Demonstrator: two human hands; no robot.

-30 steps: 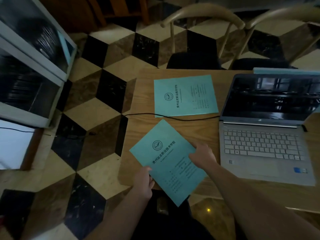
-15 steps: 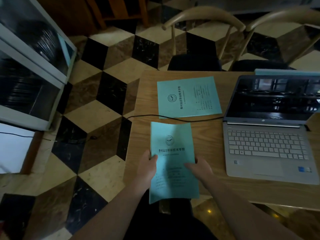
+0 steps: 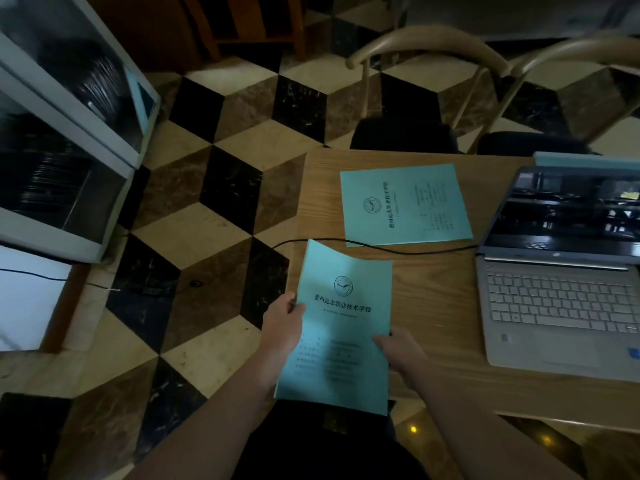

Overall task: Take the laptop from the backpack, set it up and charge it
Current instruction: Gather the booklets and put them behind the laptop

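**Two hands on a teal booklet, laptop open at right**

Both hands gripped one teal booklet (image 3: 341,327) at the table's near edge: the left hand (image 3: 282,332) pinched its left side, thumb on the cover, and the right hand (image 3: 398,351) clasped its right edge. Farther off lay a second booklet (image 3: 405,204) on the wooden table (image 3: 440,306). A black cable (image 3: 398,250) ran between them to the laptop (image 3: 561,299), which sat open at right.

Bare table (image 3: 433,306) strip btwn held booklet (image 3: 346,323) & laptop (image 3: 561,306): room for hand. Cable (image 3: 398,249) runs across that strip's far end. 2nd booklet (image 3: 405,206) flat beyond cable. Chairs (image 3: 426,50) crowd far edge.
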